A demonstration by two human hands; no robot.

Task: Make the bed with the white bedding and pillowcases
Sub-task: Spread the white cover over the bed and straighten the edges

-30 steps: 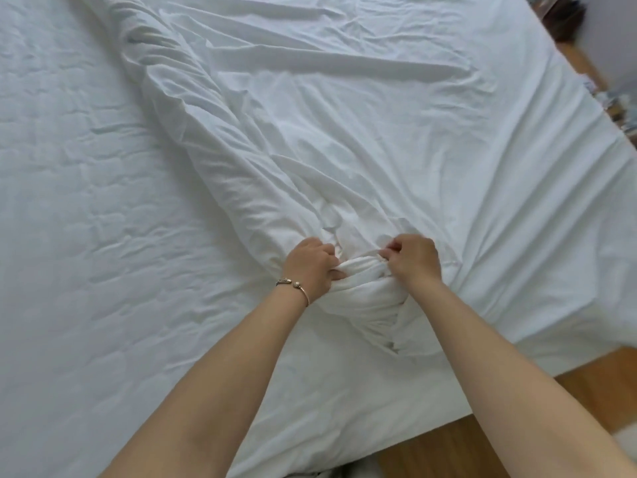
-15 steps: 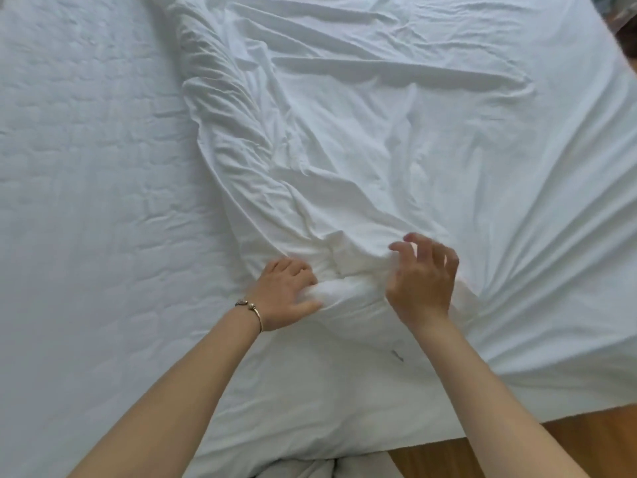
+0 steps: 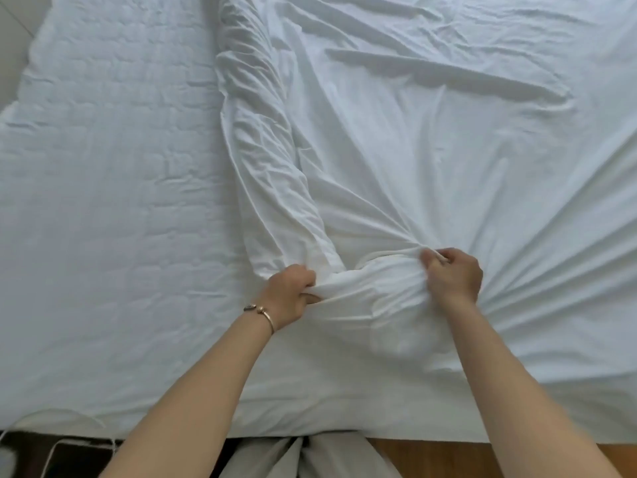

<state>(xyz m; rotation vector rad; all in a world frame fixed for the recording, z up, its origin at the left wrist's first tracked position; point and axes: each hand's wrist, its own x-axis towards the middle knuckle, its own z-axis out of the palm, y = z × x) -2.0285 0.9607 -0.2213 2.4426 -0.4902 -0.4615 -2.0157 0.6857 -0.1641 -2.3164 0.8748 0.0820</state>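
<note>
A white sheet (image 3: 431, 139) covers the right half of the bed, its edge bunched into a long rumpled roll (image 3: 262, 146) running up the middle. The quilted white mattress cover (image 3: 110, 174) lies bare on the left. My left hand (image 3: 287, 294), with a thin bracelet on the wrist, grips the near end of the bunched sheet. My right hand (image 3: 453, 276) grips a fold of the same sheet a little to the right, and creases fan out from it. A gathered lump of sheet (image 3: 372, 288) stretches between both hands.
The bed's near edge (image 3: 482, 432) runs along the bottom, with wooden floor (image 3: 517, 457) beyond it at the right. Grey fabric (image 3: 310, 460) shows at bottom centre. Dark items and a white cable (image 3: 51, 453) lie at the bottom left. Pale floor (image 3: 13, 46) shows at the upper left.
Both hands have closed on the sheet again and moved apart, stretching the gathered fabric between them. My view has shifted left, so more of the bare mattress cover shows.
</note>
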